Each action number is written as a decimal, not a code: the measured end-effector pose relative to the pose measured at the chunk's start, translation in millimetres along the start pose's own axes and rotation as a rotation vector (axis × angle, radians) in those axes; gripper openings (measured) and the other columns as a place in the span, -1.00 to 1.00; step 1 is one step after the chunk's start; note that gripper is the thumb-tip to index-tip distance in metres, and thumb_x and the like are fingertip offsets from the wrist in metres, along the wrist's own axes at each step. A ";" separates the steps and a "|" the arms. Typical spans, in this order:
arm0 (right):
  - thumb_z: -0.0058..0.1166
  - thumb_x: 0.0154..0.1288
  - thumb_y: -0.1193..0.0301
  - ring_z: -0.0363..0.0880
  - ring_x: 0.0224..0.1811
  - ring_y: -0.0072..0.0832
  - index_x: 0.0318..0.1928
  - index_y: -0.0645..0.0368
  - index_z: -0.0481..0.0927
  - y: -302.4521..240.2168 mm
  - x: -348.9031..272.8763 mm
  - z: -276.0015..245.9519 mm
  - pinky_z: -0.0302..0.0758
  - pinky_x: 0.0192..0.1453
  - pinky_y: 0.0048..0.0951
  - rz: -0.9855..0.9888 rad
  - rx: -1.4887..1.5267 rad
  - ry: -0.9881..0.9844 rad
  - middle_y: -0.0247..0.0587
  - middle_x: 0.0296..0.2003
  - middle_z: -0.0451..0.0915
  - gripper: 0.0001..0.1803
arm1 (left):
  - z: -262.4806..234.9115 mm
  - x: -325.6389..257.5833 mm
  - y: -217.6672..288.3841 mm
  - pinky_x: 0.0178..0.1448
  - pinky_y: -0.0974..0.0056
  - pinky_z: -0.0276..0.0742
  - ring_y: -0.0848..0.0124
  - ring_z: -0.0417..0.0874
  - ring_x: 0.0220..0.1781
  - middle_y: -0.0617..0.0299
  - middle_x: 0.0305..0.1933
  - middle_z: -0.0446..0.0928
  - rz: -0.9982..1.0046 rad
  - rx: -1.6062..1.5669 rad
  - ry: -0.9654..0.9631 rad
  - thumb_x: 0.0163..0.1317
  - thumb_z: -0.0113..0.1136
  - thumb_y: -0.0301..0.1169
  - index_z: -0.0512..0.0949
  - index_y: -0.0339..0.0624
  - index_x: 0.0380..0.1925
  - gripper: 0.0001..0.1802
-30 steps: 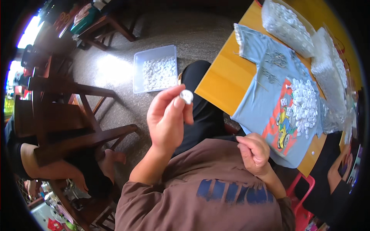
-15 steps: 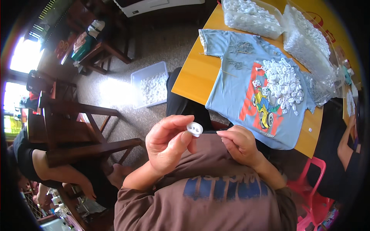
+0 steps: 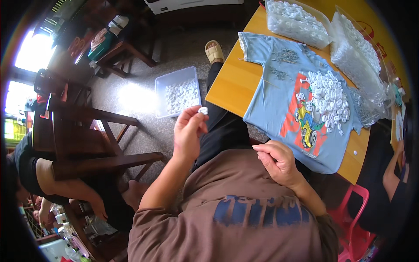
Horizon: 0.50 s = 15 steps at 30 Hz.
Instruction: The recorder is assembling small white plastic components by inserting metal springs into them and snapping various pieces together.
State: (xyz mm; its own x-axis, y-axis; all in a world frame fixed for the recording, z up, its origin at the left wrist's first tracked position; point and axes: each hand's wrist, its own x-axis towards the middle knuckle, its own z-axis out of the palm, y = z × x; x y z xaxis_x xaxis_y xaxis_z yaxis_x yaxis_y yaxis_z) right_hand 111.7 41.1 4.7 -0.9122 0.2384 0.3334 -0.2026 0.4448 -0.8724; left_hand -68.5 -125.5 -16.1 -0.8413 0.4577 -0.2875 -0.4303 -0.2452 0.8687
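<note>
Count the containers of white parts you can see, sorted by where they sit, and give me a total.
Tub on the floor: 1
Clear tubs on the table: 2
Total: 3 containers
Loose white parts also lie heaped on the blue shirt, and the left hand holds 1 white part.

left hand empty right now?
No, the left hand pinches a small white piece between its fingertips, raised above the lap, with the white tray of similar pieces on the floor beyond.
</note>
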 end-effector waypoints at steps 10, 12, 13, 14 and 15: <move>-0.02 0.21 0.56 0.40 -0.51 -0.54 -0.21 0.30 0.53 0.1 0.9 4.3 0.33 -0.39 -0.58 0.151 0.038 -0.093 -0.26 -0.54 0.45 -0.85 | -153.5 127.1 -75.9 -0.51 0.32 0.49 0.15 0.62 -0.28 -0.11 -0.19 0.45 -0.195 0.236 0.431 0.11 0.07 -0.56 -0.22 -0.37 0.26 -0.18; -0.02 0.21 0.55 0.40 -0.51 -0.55 -0.21 0.31 0.53 1.3 2.3 5.4 0.33 -0.39 -0.58 0.166 0.049 -0.067 -0.27 -0.54 0.44 -0.85 | -143.7 111.9 -99.5 -0.48 0.37 0.43 0.36 0.57 -0.49 0.04 -0.25 0.48 -0.181 0.361 0.308 0.18 0.08 -0.37 0.07 -0.43 0.20 -0.35; -0.01 0.21 0.55 0.40 -0.51 -0.55 -0.21 0.31 0.53 0.8 0.6 5.2 0.33 -0.39 -0.58 0.183 0.061 -0.045 -0.27 -0.54 0.44 -0.85 | -129.9 101.5 -103.1 -0.42 0.39 0.41 0.41 0.56 -0.40 0.10 -0.23 0.49 -0.149 0.419 0.215 0.18 0.10 -0.30 0.25 -0.38 0.13 -0.43; -0.01 0.21 0.55 0.40 -0.51 -0.55 -0.21 0.31 0.53 1.1 -1.1 4.5 0.33 -0.39 -0.58 0.187 0.058 -0.042 -0.27 -0.54 0.44 -0.85 | -109.6 90.6 -101.2 -0.27 0.35 0.45 0.37 0.55 -0.28 0.10 -0.21 0.51 -0.095 0.520 0.163 0.17 0.12 -0.26 0.39 -0.32 0.03 -0.52; -0.01 0.21 0.55 0.40 -0.50 -0.55 -0.21 0.31 0.53 0.9 -0.2 4.9 0.33 -0.39 -0.58 0.188 0.060 -0.061 -0.27 -0.54 0.44 -0.85 | -99.6 86.1 -100.0 -0.19 0.31 0.45 0.31 0.55 -0.24 0.07 -0.19 0.52 0.135 0.757 0.087 0.15 0.14 -0.25 0.43 -0.30 -0.01 -0.55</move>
State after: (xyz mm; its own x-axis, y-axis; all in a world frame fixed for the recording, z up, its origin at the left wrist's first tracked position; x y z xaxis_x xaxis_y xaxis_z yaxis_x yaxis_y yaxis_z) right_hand 109.9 37.2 2.0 -0.9554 0.2589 0.1419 -0.0458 0.3449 -0.9375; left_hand -130.5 -146.7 -167.9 -0.9067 0.3889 -0.1634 -0.0080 0.3715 0.9284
